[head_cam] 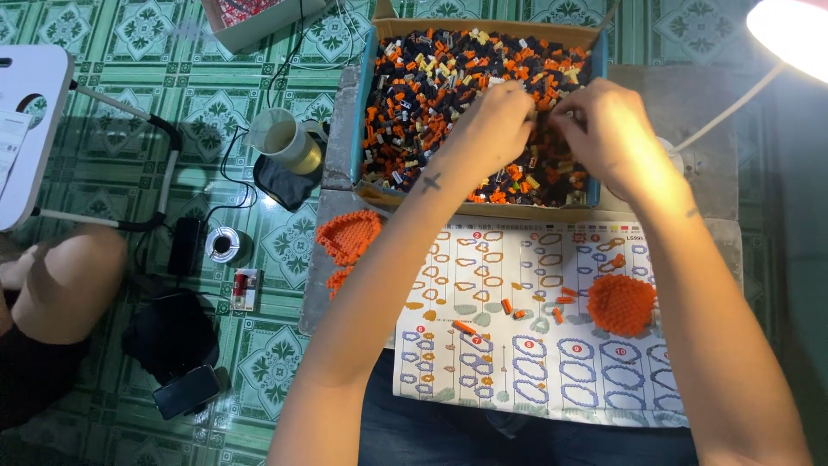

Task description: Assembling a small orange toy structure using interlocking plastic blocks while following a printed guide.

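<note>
A cardboard box [366, 103] on a low grey table is full of tiny orange, black, yellow and white building bricks [423, 78]. My left hand [493, 122] and my right hand [604, 129] are both down in the pile, fingertips close together over the middle of the box. Fingers are curled into the bricks; what they pinch is hidden. A printed instruction sheet [535, 345] lies in front of the box. On it sit a rounded orange brick assembly [621, 304] and a few loose orange bricks [509, 307]. More orange assemblies [348, 235] lie at the table's left edge.
A lit desk lamp [798, 34] shines at top right. On the green patterned floor to the left are a cup [283, 140], a black pouch [285, 183], a solder spool [226, 245], a phone [185, 390], cables and a white folding table [34, 129]. Another person's knee [69, 276] is at left.
</note>
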